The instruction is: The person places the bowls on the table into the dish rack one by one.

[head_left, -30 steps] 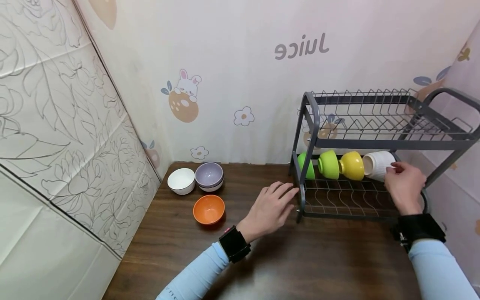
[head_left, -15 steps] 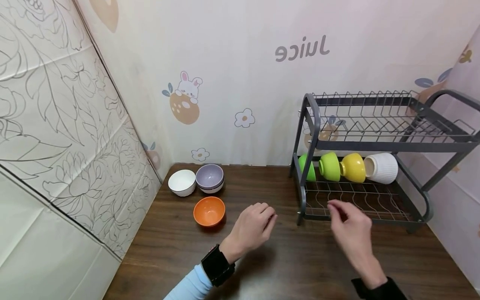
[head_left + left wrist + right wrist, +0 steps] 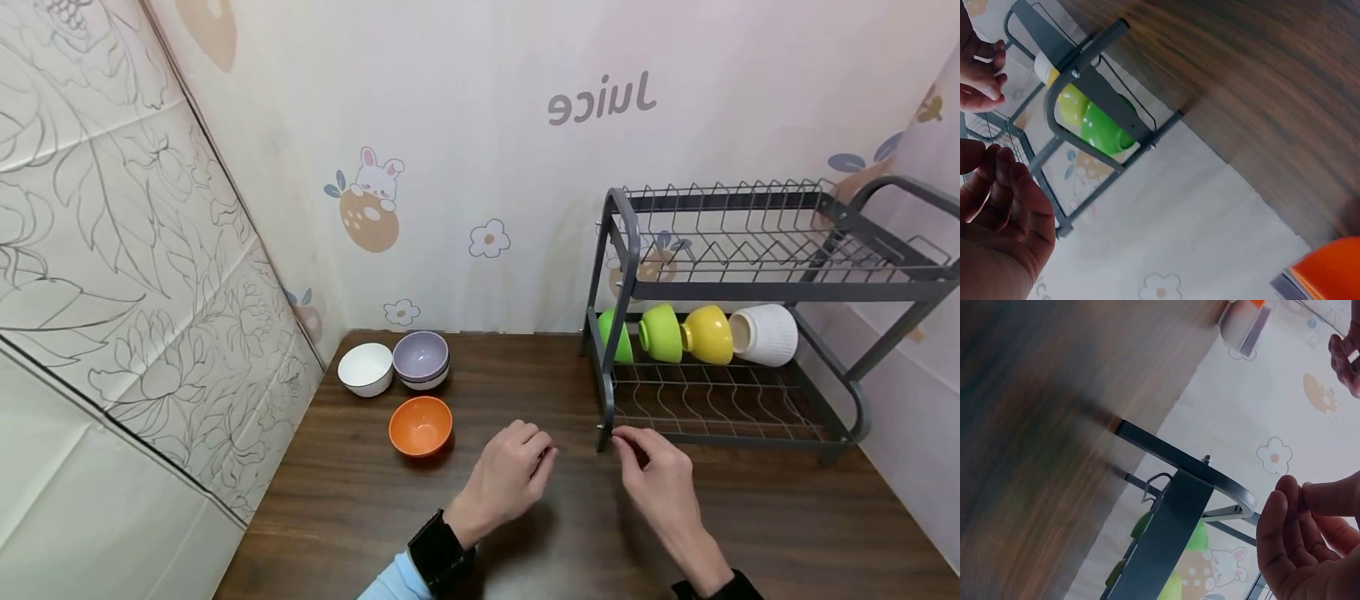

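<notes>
Compared with one second earlier, the right hand (image 3: 660,479) has left the ribbed white bowl (image 3: 772,335) low inside the rack (image 3: 780,291) for its front, the left hand (image 3: 502,475) sits farther left of it, and both curl loosely, empty.

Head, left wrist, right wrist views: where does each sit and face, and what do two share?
Head: on the head, facing forward and down at table, bowls and rack; left hand, right hand and blue sleeve show.
Left wrist: on that wrist, facing rack and wall past left hand; right hand shows.
Right wrist: on that wrist, facing rack and wall past right hand; left hand partly shows.
Both wrist views share the rack.
</notes>
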Available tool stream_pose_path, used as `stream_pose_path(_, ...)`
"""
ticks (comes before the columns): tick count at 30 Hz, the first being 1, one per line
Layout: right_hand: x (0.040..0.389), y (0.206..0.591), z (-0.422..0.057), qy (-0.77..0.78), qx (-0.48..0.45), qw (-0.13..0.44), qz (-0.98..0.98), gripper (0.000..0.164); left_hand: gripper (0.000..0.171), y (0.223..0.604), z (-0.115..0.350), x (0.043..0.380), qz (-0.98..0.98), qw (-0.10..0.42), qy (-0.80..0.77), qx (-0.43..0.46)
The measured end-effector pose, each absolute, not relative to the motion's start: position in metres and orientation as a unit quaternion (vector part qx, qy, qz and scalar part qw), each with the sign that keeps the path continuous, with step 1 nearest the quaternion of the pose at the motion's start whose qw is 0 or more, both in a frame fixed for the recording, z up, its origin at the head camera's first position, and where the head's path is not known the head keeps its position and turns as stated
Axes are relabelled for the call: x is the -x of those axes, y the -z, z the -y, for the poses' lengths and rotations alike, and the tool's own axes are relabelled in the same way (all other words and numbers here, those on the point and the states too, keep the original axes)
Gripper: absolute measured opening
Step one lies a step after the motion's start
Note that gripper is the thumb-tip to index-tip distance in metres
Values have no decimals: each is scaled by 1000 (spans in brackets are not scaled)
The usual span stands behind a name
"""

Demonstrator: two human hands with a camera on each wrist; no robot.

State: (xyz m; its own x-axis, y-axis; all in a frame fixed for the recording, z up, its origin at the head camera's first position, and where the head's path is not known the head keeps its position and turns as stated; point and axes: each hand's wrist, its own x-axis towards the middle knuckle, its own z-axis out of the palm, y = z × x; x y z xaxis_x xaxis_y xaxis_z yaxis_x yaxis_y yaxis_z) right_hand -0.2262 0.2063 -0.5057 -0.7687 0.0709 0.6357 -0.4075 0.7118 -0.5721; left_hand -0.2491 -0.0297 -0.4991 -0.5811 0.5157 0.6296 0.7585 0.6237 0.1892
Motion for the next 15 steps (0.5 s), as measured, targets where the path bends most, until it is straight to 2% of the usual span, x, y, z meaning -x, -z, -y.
stream_pose_path(6,226,504,-208,-373,-98,316,867,19,4,489,58,274,875,267,220,337)
stream_pose_path(11,226,505,-208,-382,-97,307,866,16,11,480,107,319,896,270,176,305)
stream_pose_path(15,225,506,-208,-381,-92,302,869,16,9,483,146,351,918,252,147,269)
